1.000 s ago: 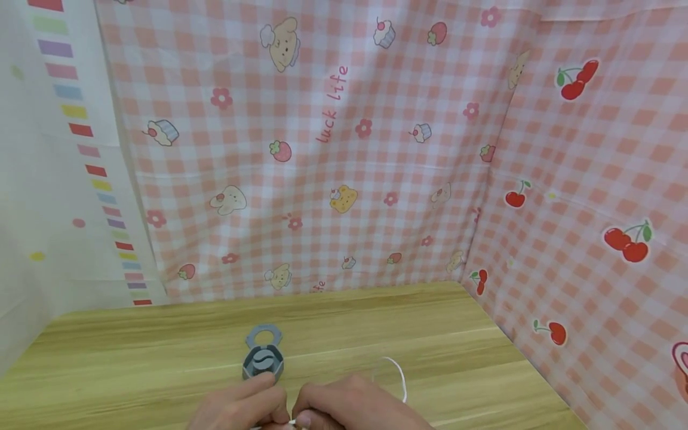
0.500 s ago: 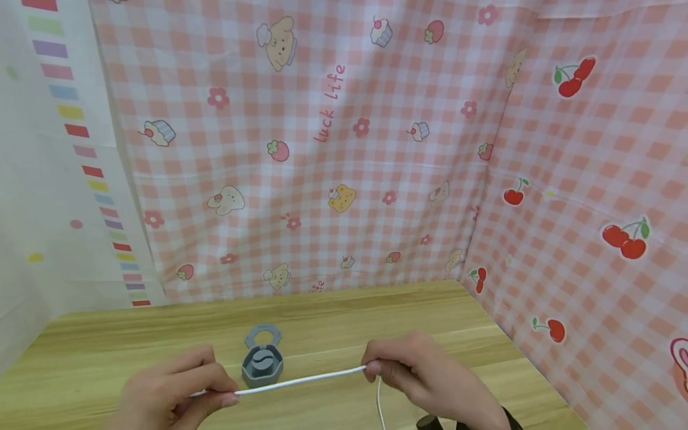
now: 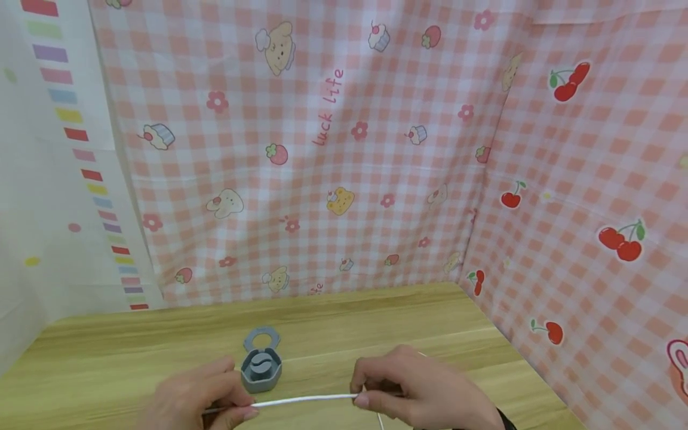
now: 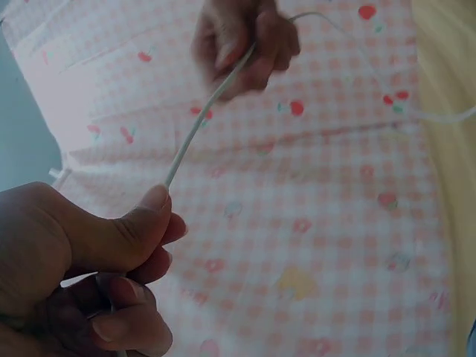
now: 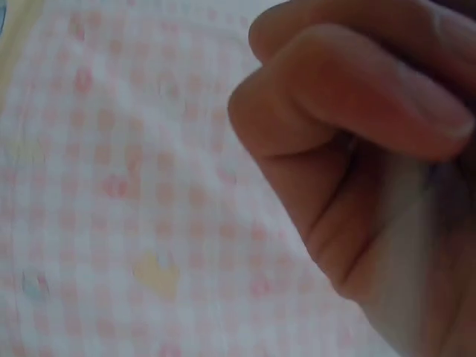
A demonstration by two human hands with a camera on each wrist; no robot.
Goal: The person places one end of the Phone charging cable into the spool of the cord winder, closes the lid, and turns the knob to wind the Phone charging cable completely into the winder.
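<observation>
A thin white cord (image 3: 301, 400) runs taut between my two hands, low over the wooden table (image 3: 134, 352). My left hand (image 3: 201, 397) pinches one end between thumb and fingers; in the left wrist view the cord (image 4: 197, 126) leaves my left thumb (image 4: 141, 216) and rises to my right hand (image 4: 245, 41). My right hand (image 3: 408, 391) grips the cord with curled fingers, and a loose tail hangs below it. A small grey hexagonal case (image 3: 261, 365) with its lid flipped back sits on the table just beyond the cord. The right wrist view shows only my curled right fingers (image 5: 357, 149), blurred.
Pink checked cloth (image 3: 322, 149) with cartoon prints forms the back wall and the right wall (image 3: 591, 209). A white sheet with coloured stripes (image 3: 54, 179) hangs at the left. The table runs back to these walls.
A second ago my hands were together at the near edge. They pulled apart, stretching the cord straight, and have since drawn a little closer and lower.
</observation>
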